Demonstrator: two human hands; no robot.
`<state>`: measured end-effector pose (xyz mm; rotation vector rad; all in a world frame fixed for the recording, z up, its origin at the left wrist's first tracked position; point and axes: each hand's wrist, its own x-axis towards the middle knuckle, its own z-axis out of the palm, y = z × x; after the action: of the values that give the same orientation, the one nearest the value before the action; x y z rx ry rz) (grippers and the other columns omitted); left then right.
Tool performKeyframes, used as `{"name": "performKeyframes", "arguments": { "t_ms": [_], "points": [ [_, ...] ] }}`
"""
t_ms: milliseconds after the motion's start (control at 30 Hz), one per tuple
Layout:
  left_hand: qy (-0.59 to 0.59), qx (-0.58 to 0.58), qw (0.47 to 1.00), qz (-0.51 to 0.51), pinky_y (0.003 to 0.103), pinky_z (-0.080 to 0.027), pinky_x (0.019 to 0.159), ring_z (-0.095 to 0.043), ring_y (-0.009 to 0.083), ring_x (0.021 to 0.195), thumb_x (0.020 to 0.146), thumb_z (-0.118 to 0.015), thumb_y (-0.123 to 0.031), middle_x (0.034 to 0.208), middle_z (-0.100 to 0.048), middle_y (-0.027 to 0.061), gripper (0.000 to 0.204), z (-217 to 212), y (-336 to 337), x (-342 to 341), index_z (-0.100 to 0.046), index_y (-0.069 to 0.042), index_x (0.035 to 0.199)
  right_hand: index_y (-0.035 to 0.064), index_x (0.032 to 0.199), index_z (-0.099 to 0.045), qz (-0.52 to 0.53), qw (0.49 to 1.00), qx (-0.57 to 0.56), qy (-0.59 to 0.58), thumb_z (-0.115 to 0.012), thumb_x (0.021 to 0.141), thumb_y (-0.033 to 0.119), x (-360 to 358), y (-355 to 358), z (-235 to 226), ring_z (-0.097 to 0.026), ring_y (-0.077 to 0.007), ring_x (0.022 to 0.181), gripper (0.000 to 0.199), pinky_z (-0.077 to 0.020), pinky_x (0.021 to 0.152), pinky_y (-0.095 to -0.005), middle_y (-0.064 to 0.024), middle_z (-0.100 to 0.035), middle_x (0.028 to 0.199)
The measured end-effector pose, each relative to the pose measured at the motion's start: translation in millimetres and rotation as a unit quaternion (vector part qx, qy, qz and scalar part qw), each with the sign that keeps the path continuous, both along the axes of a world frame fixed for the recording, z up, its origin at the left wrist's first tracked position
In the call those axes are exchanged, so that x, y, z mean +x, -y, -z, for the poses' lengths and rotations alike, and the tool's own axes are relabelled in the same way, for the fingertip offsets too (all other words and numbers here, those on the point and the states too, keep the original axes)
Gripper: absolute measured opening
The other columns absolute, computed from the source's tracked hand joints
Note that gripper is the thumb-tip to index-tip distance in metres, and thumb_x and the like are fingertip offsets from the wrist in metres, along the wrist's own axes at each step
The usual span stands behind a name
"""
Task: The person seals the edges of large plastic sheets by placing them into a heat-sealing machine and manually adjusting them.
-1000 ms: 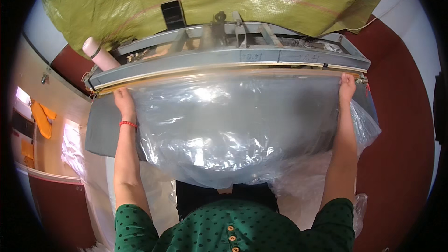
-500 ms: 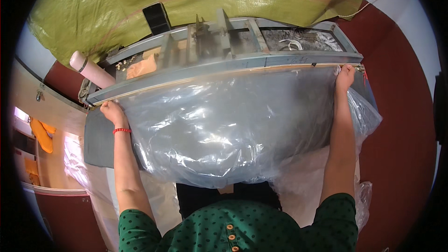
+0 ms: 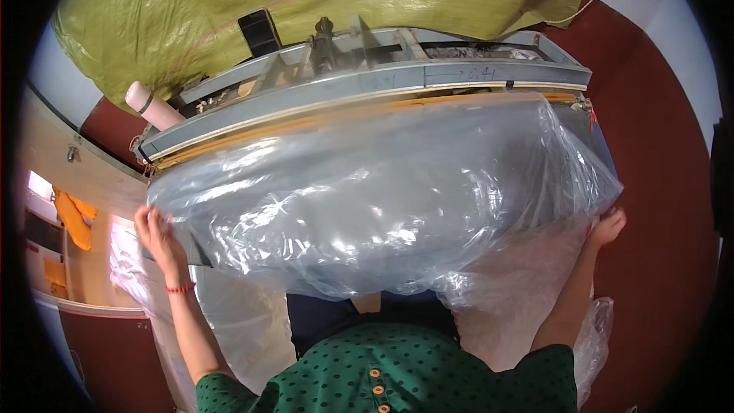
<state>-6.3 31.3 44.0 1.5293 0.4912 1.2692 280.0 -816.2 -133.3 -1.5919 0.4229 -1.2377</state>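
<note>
A large clear plastic sheet (image 3: 382,191) drapes, crumpled and shiny, over the dark front of a long grey metal machine. Its far edge lies just below the machine's front bar (image 3: 359,88), where an orange-brown strip (image 3: 321,118) shows. My left hand (image 3: 159,239), with a red bead bracelet, is at the sheet's left end; its fingers point up and stand slightly apart. At the right end, below the sheet's corner, my right hand (image 3: 608,226) has its fingers curled in against the plastic's edge. How much plastic it holds is partly hidden.
A black phone (image 3: 260,33) leans against the yellow-green woven tarp (image 3: 344,0) behind the machine. The pink roll (image 3: 155,107) rests at the machine's left end. More clear plastic (image 3: 520,283) hangs near my legs. An open cabinet door (image 3: 84,153) stands at left, red-brown floor (image 3: 657,206) at right.
Both hands have left the front bar and come down toward me, spreading outward. The sheet's far edge has slipped off the bar. More of the orange-brown strip shows, and the bar appears tilted back.
</note>
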Motion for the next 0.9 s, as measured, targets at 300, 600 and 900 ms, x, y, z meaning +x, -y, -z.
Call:
{"name": "performKeyframes", "arguments": {
  "t_ms": [300,600,900],
  "points": [
    [-0.441,0.261,0.828,0.228,0.039,-0.043,0.090,-0.056,0.0252,0.100,0.087,-0.053,-0.010,0.104,-0.061,0.0132,0.022,151,155,-56,-0.061,0.000,0.106,-0.0048,0.110,-0.055,-0.180,0.814,0.201,-0.514,-0.044,0.095,0.022,-133,-88,227,-0.059,-0.0216,0.090,0.033,-0.0465,0.080,-0.0336,-0.0150,-0.060,0.105],
    [-0.356,0.316,0.738,0.479,0.038,-0.043,0.090,-0.056,0.0255,0.100,0.088,-0.053,-0.012,0.107,-0.061,0.0139,0.026,213,303,98,-0.059,-0.002,0.111,-0.0038,0.108,-0.056,-0.482,0.645,0.226,-0.548,-0.046,0.093,0.020,-200,-301,195,-0.059,-0.0200,0.086,0.030,-0.0465,0.075,-0.0323,-0.0137,-0.060,0.102],
    [-0.168,0.176,0.703,0.668,0.037,-0.043,0.090,-0.056,0.0259,0.099,0.088,-0.052,-0.013,0.109,-0.060,0.0145,0.030,195,288,55,-0.057,-0.003,0.116,-0.0028,0.107,-0.057,-0.400,0.754,0.159,-0.496,-0.049,0.092,0.017,-197,-202,148,-0.058,-0.0184,0.082,0.026,-0.0465,0.071,-0.0311,-0.0124,-0.060,0.099]
  ]
}}
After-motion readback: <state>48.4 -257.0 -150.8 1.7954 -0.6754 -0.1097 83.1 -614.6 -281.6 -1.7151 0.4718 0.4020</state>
